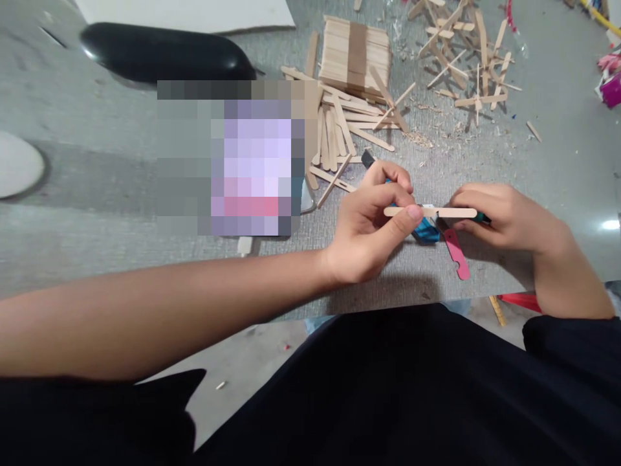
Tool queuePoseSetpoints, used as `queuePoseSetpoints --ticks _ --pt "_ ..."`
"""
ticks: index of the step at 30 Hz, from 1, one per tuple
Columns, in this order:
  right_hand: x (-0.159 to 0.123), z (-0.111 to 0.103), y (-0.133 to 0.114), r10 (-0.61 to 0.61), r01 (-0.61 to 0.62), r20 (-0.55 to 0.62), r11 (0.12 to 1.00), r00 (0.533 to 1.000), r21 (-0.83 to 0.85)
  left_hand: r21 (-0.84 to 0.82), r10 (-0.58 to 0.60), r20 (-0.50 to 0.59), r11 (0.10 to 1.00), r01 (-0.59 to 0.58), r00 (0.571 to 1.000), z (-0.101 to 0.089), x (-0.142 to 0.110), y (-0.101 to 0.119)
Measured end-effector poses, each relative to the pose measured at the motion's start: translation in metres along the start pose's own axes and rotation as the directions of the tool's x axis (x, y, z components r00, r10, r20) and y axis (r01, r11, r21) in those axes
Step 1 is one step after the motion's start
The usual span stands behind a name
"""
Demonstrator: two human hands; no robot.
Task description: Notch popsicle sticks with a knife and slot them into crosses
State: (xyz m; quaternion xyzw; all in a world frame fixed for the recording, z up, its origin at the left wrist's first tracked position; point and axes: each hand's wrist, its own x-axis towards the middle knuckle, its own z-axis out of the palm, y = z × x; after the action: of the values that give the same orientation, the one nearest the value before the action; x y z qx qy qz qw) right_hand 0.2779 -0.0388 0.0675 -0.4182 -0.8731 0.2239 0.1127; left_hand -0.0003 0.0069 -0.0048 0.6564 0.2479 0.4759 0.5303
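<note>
My left hand (371, 223) is closed, pinching the left end of a pale wooden craft stick (449, 212) that lies level between both hands. A blue-handled tool (423, 228) shows under its fingers, a dark tip (367, 158) poking out behind them. My right hand (499, 217) is curled shut around the stick's right end and a dark green handle (482, 219). A pink stick (457, 254) lies on the grey table (97, 188) just below the hands.
A bundle of wooden sticks (356, 55) and several loose ones (339, 133) lie behind the hands. A glued stick frame (468, 55) sits at the back right. A black object (165, 55) and a blurred patch (230, 158) are to the left.
</note>
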Motion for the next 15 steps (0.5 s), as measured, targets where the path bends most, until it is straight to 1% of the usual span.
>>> queuePoseSetpoints --ticks 5,8,11,15 --pt "0.0009 -0.0024 -0.0021 -0.019 0.020 -0.042 0.999 0.999 0.032 -0.030 -0.021 0.020 0.999 0.021 1.000 -0.0001 -0.0014 0.0018" --pt "0.0015 -0.0028 -0.0011 -0.033 0.036 -0.055 0.998 0.998 0.053 -0.057 -0.004 0.023 0.998 0.005 1.000 0.0005 -0.0024 0.0026" --pt "0.0025 -0.0038 -0.0018 -0.023 0.026 -0.041 0.998 0.999 0.058 -0.071 -0.003 0.028 0.997 0.005 1.000 0.0014 -0.0026 0.0027" --pt "0.0034 -0.0049 -0.0041 0.022 -0.022 -0.012 0.999 1.000 0.047 -0.043 -0.032 0.011 0.999 0.032 0.999 0.0018 -0.0020 0.0020"
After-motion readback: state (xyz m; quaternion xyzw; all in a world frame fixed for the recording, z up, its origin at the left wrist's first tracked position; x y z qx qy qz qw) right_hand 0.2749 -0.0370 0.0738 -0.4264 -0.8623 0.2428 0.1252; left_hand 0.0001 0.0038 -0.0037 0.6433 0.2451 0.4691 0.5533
